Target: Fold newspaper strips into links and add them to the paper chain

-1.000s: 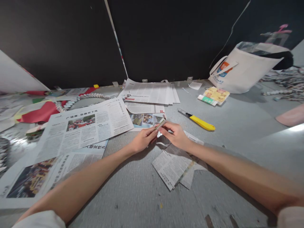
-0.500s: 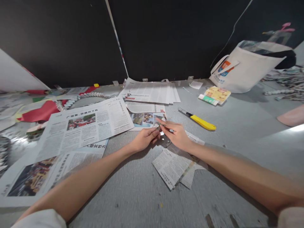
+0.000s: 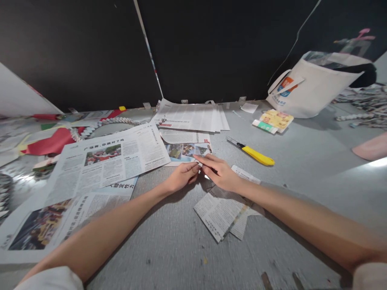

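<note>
My left hand [image 3: 184,177] is closed, its thumb and fingers pinching a small folded strip of paper [image 3: 200,164]. Most of the strip is hidden by the fingers, so its full shape does not show. From the other side my right hand [image 3: 220,174] meets it, with index finger and thumb at the strip's end and the other fingers stretched alongside. Below my right hand, cut newspaper pieces [image 3: 216,209] lie fanned on the grey table [image 3: 163,245]. A yellow utility knife [image 3: 256,155] rests just beyond that hand, its blade pointing away to the left.
Newspaper sheets [image 3: 130,159] cover the left side, with a paper stack [image 3: 190,117] at the back. A folded-paper chain [image 3: 111,121] and red paper [image 3: 53,141] lie far left. A yellow card pack [image 3: 279,121] and a white bag [image 3: 314,86] stand right, before a black panel [image 3: 217,48].
My right hand has shifted slightly left, its fingers now lower and flatter over the strip. The strip has turned between my fingers, and less of it shows. The surroundings have stayed put.
</note>
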{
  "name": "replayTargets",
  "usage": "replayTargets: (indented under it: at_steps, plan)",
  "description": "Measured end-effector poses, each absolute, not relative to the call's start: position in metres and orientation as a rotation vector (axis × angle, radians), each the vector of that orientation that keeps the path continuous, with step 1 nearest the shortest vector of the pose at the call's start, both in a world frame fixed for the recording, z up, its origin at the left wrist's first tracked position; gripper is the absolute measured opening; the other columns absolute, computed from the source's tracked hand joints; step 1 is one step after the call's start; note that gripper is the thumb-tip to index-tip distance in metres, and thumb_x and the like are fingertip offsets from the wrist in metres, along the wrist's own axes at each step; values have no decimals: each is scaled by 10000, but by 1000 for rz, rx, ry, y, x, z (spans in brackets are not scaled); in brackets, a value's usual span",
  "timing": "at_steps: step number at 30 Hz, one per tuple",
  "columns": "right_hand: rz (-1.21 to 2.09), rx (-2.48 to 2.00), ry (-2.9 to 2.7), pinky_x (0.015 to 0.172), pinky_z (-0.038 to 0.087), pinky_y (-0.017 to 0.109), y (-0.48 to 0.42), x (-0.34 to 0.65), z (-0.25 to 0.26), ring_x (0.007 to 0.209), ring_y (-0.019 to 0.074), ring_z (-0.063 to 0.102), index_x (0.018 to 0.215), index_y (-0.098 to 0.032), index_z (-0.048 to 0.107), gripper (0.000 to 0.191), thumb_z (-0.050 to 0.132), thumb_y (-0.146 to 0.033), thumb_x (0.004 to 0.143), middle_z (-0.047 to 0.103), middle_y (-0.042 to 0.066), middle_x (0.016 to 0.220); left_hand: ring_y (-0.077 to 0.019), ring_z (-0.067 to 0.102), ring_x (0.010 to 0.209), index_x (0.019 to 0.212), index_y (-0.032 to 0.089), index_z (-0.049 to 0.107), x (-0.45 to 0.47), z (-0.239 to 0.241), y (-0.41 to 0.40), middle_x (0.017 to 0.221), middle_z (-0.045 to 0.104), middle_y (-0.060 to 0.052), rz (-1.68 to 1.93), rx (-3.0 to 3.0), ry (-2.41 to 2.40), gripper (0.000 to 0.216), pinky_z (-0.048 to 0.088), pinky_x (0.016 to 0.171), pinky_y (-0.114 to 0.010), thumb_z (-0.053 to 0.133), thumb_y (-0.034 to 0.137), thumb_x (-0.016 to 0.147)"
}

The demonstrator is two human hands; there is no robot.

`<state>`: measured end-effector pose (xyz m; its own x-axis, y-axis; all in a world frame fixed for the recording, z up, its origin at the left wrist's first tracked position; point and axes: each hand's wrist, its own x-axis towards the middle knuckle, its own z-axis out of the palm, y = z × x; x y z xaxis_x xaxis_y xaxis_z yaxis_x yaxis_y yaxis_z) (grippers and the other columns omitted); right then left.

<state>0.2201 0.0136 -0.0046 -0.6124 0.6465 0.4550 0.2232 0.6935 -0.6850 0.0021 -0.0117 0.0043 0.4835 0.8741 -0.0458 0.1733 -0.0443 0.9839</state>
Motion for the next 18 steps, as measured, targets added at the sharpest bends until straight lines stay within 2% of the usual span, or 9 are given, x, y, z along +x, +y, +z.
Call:
replayTargets:
  at_steps: [6,12,18]
  plan:
    - [813,-693,-2194,861,541,362,16,221,-4,902,210,599,1595,-288,546,485,397,-420,1152,576,51,963,-114,392,541,674,205,466,1,4,-12,581,479,14,734,1571,966,600,325,568,-289,506,696,1015]
    - [801,-713,-2166,799,538,340,16,219,-5,827,191,588,1570,-297,568,469,441,-439,1141,598,40,948,-111,393,538,685,204,472,3,5,-10,574,489,18,717,1594,1016,557,320,568,-287,498,644,1024]
    - [848,-697,-2093,830,549,347,12,218,0,945,206,664,1315,-276,691,293,530,-411,1110,704,74,1100,-106,369,527,693,205,482,5,10,-11,563,459,29,728,1562,1048,523,293,550,-286,520,621,1006]
